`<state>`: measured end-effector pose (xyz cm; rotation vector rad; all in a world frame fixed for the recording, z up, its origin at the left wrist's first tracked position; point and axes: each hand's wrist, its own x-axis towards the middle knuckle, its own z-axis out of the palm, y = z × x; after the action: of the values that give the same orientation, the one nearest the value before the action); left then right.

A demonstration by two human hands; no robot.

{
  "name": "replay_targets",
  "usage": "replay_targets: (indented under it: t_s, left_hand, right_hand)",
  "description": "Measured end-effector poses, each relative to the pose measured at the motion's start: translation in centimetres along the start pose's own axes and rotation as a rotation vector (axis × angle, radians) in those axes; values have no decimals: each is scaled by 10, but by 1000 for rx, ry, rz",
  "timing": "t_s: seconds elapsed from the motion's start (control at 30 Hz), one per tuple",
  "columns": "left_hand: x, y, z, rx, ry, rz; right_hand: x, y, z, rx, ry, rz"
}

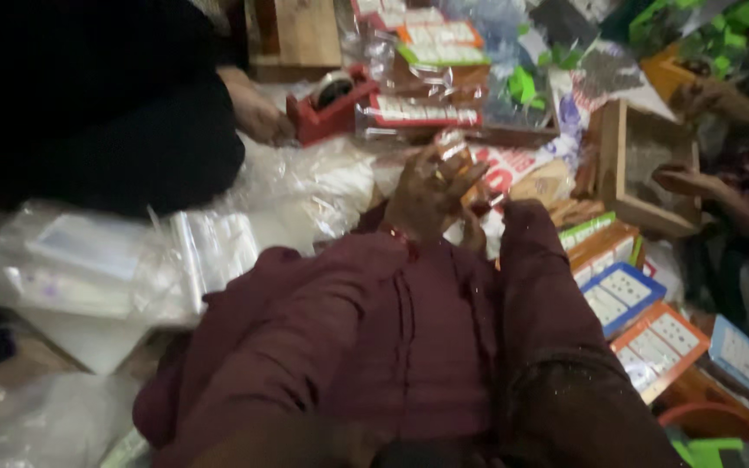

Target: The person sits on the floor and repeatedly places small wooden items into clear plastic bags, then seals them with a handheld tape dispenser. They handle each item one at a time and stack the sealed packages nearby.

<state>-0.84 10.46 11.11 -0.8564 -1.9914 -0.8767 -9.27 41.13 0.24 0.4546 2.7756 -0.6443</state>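
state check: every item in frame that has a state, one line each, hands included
left hand: raised, fingers spread over a small clear packet; grip unclear, blurred
right hand: mostly hidden behind the left hand
small clear packet: at the left fingertips
red tape dispenser: upright, roll loaded
wooden frame box: open, another person's hands on it
clear plastic bags: lying flat, piled
colour-edged cards: lying overlapped, face up

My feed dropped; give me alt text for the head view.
The person's left hand, in a maroon sleeve, holds a small clear packet above scattered plastic bags. A red tape dispenser sits beyond; other people's hands work a wooden frame at right.
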Motion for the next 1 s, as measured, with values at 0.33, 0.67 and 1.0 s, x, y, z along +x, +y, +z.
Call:
replay_targets:
  t_s: [0.33,0.67,1.0]
  left_hand:
    - [-3,0,3,57,-2,-49]
    - [2,-6,2,-19,36,20]
    - [-5,16,6,35,5,118]
  right_hand:
    - [-22,-28,10,24,-40,-40]
    - [-30,-53,-40,669,41,-192]
    - [-158,-145,-91,935,-120,-465]
